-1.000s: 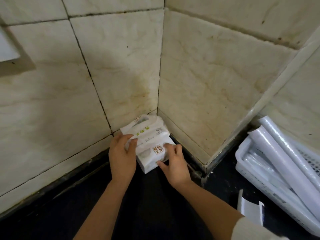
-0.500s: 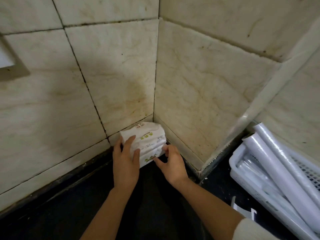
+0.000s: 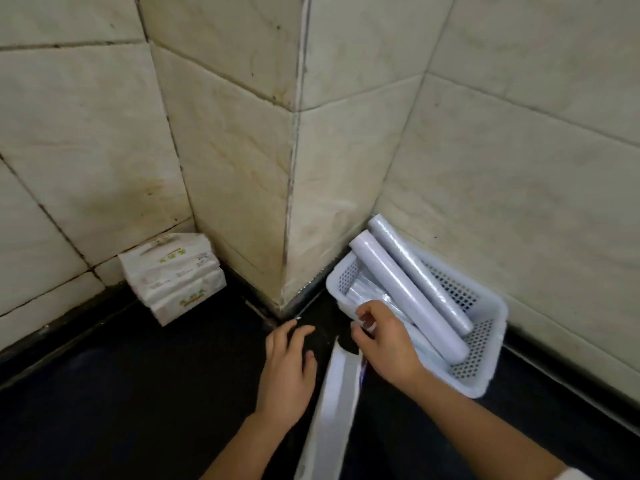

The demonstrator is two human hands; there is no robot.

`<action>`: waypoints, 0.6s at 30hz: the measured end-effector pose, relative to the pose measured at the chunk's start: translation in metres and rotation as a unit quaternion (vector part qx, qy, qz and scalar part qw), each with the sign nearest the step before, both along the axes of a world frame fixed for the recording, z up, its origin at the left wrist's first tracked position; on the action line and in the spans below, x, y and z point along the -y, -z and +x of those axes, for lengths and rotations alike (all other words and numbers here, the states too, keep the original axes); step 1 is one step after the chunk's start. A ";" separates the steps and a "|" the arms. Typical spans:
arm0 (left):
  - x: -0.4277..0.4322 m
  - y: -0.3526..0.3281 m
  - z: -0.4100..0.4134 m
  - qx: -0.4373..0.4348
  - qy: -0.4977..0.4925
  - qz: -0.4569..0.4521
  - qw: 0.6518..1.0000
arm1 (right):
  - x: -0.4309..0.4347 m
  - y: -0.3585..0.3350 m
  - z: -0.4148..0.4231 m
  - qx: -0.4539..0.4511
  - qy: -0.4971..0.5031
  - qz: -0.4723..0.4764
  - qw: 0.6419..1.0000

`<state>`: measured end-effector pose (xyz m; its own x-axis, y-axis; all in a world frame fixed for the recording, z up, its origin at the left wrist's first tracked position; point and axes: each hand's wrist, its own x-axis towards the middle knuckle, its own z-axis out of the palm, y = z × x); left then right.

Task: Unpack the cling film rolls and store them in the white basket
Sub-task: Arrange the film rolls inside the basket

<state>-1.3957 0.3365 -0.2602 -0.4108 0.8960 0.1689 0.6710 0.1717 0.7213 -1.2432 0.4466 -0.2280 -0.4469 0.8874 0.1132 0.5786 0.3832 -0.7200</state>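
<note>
The white perforated basket [image 3: 486, 344] stands on the black counter in the right wall corner. Two long cling film rolls [image 3: 412, 292] lie slanted across its top, over more wrapped rolls [image 3: 360, 289] inside. My right hand [image 3: 384, 344] hovers at the basket's near left rim, fingers curled and apart, seemingly holding nothing. My left hand [image 3: 287, 368] hangs open over the dark counter, just left of an empty white carton [image 3: 332, 403] that lies lengthwise between my arms.
A stack of white tissue packs [image 3: 173, 275] sits in the left wall corner. A tiled pillar [image 3: 291, 168] juts out between the packs and the basket. The black countertop [image 3: 121, 393] spreads across the foreground.
Both hands have let go of the tissue packs and moved right towards the basket. The view has swung right, and the packs rest in the left corner.
</note>
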 end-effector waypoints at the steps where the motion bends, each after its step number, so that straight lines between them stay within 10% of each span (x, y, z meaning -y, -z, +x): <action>1: -0.011 -0.002 0.012 -0.001 0.015 -0.010 1.000 | -0.009 -0.004 0.016 0.000 0.022 0.008 1.000; 18: -0.113 0.003 0.056 -0.203 0.138 -0.170 0.954 | -0.114 0.002 0.079 0.159 0.032 -0.016 0.987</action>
<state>-1.3395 0.4490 -0.2636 -0.1130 0.9920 -0.0569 0.9371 0.1255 0.3258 -1.1647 0.5602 -0.2298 -0.3978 0.9160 -0.0519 0.7997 0.3185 -0.5090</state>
